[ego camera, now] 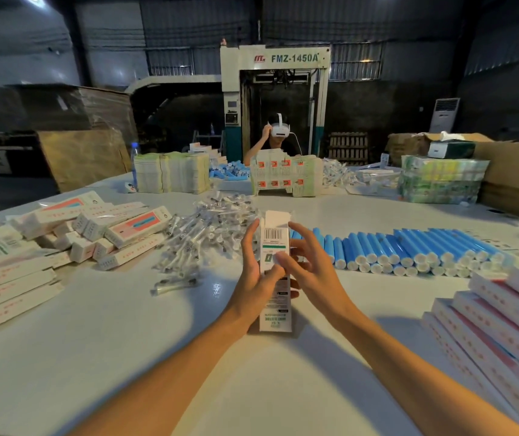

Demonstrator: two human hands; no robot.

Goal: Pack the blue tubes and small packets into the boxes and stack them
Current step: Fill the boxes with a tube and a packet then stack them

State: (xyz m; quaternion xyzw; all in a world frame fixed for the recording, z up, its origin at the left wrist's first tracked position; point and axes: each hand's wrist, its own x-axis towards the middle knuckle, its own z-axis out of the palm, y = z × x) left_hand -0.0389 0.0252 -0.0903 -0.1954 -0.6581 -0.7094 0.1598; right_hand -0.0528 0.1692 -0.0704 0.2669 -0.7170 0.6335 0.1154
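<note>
both hands hold one long white box [275, 237] upright over the middle of the worktop [126, 357], with the flap at its far end standing open. whether its near end touches the worktop i cannot tell. the left hand [255, 278] wraps the box's left side, its fingers [248, 243] reaching up along the edge. the right hand [310, 272] grips the right side, thumb pressed on the printed front and fingers spread along the right edge. just beyond the box to the left lies a heap of small packets [208, 234], clear wrappers with white pieces inside. to the right a long row of blue tubes [409, 250] lies side by side, white caps toward the camera. a loose pile of closed boxes [101, 231] sits at the left, with flat unfolded boxes [6, 291] nearer the edge. a neat stack of boxes [503, 325] rises at the near right. across the worktop another person [278, 143] in a white headset sits behind more cartons, in front of a machine [275, 61] marked fmz-1450a.
</note>
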